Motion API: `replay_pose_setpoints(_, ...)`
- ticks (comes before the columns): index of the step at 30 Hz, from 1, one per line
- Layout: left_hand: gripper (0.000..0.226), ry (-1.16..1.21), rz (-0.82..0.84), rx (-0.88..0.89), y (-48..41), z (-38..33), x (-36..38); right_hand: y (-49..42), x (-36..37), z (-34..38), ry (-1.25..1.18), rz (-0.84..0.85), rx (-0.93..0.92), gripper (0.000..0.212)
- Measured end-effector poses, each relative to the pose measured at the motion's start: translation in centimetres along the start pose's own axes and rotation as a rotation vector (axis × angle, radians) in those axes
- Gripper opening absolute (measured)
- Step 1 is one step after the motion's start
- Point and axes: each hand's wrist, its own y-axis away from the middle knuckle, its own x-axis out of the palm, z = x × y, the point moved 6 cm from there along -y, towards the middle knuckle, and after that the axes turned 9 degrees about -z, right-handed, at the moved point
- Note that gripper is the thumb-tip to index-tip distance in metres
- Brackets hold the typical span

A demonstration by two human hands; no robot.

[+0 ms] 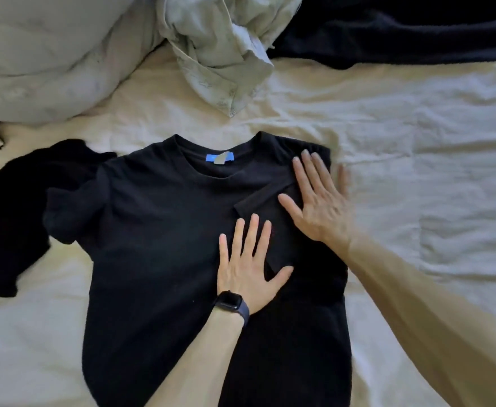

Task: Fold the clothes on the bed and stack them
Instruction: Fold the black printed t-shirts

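A black T-shirt (164, 245) is spread flat on the bed (417, 171), its right sleeve folded inward. It is pressed by the left hand (248, 267) and right hand (318, 201), both flat with fingers spread, nothing gripped.

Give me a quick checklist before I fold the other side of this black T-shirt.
1. Right side of black T-shirt folded in: ok.
2. Right hand flat on the folded sleeve: ok.
3. Left hand flat on the T-shirt: ok.
4. Unfolded sleeve lying smooth: not ok, bunched.
5. Other black garment apart from that sleeve: cannot tell.
6. Hem straight: cannot tell, out of view.
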Motion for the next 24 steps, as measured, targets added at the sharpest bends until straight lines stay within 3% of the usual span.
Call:
replay_pose_setpoints(4, 0.085, 0.015, 0.004, 0.039, 0.6, 2.3, 0.3, -0.2, -0.8, -1.6, -0.004, -0.198, 0.296, 0.077)
replay_pose_setpoints(5, 0.082, 0.031, -0.003, 0.028, 0.8, 2.9, 0.2, 0.4, -1.1, -0.3, -0.033, -0.252, 0.274, 0.076)
replay_pose_setpoints(7, 0.075, 0.052, -0.018, -0.021, 1.6, 4.7, 0.2, 2.5, -0.9, 3.6, -0.057, -0.290, 0.039, 0.072)
replay_pose_setpoints(9, 0.069, 0.059, -0.026, -0.052, 2.7, 7.1, 0.0, 5.0, 0.7, 6.1, -0.009, -0.185, -0.182, 0.064)
replay_pose_setpoints(10, 0.068, 0.061, -0.028, -0.060, 3.2, 8.5, -0.2, 5.8, 1.6, 6.2, 0.028, -0.100, -0.191, 0.062)
replay_pose_setpoints(14, 0.068, 0.080, -0.068, -0.234, 5.3, 15.2, -2.1, 6.0, 2.9, 4.7, 0.057, 0.047, 0.161, 0.063)
replay_pose_setpoints(16, 0.069, 0.196, -0.200, -0.473, 7.1, 20.7, -4.3, 6.0, 2.3, 6.8, -0.014, 0.027, 0.335, 0.068)
replay_pose_setpoints(18, 0.066, 0.378, -0.377, -0.672, 8.2, 26.3, -6.3, 5.7, 0.8, 10.5, -0.086, -0.065, 0.379, 0.073)
replay_pose_setpoints(21, 0.069, 0.771, -0.368, -0.922, 7.6, 32.9, -6.8, 3.6, -1.6, 19.8, -0.221, -0.174, 0.106, 0.076)
replay_pose_setpoints(24, 0.043, 1.085, -0.182, -0.966, 4.7, 35.6, -5.9, 0.7, -2.6, 29.9, -0.303, -0.092, -0.206, 0.082)
